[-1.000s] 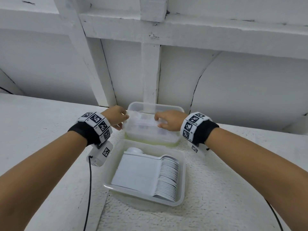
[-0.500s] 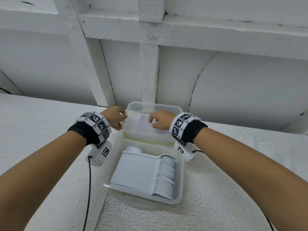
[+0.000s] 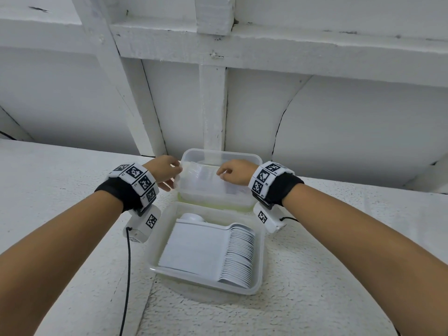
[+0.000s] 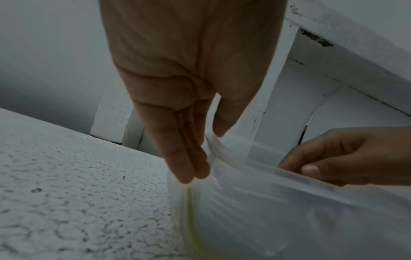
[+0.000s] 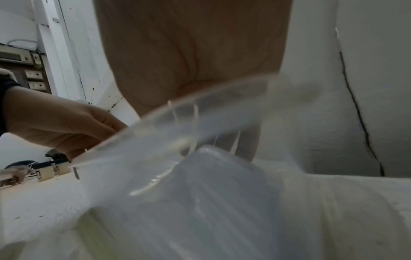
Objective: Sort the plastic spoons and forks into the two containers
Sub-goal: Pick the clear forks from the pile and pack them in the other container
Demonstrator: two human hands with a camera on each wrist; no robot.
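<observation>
Our left hand (image 3: 166, 172) pinches the far tub's (image 3: 219, 190) left rim; our right hand (image 3: 234, 174), fingers curled, grips its near rim. Forks lie inside, below our fingers. The tub looks light, thin, bendy and slick, so we hold both edges.

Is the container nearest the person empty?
No, the near container holds a neat row of white plastic spoons lying side by side.

A rough white textured ledge (image 3: 60, 185) carries two clear rectangular plastic containers: the near container (image 3: 259, 258), holding stacked white plastic spoons (image 3: 238, 257), and the far container (image 3: 215, 198) just behind it, touching.
</observation>
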